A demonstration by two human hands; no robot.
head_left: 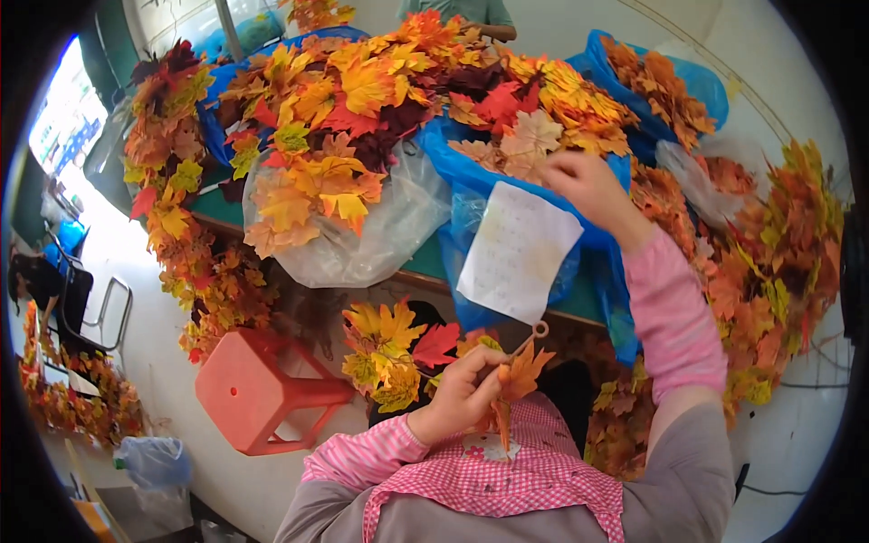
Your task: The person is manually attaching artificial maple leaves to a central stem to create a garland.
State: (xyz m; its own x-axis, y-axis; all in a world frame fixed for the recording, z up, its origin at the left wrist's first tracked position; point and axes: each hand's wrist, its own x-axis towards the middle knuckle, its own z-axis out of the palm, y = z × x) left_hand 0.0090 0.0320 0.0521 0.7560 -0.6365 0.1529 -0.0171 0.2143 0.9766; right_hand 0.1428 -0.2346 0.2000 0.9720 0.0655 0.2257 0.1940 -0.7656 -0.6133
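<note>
Low in front of my apron, my left hand (466, 391) is closed round the stem of an artificial maple leaf garland (385, 339). Yellow, red and orange leaves hang on both sides of the fist. A small brown ring (540, 329) sticks out at the stem's end, above an orange leaf (523, 369). My right hand (588, 192) reaches forward over a blue plastic bag (444, 149) on the table. Its fingers are curled together at the edge of a pale tan artificial leaf (530, 138), and the fingertips are partly hidden.
A white paper sheet (520, 249) hangs at the table's front edge. Heaped leaves (362, 86) cover the table beside a clear plastic bag (398, 217). More garlands hang left and right. A red stool (244, 389) stands at the left. Another person (462, 14) is across the table.
</note>
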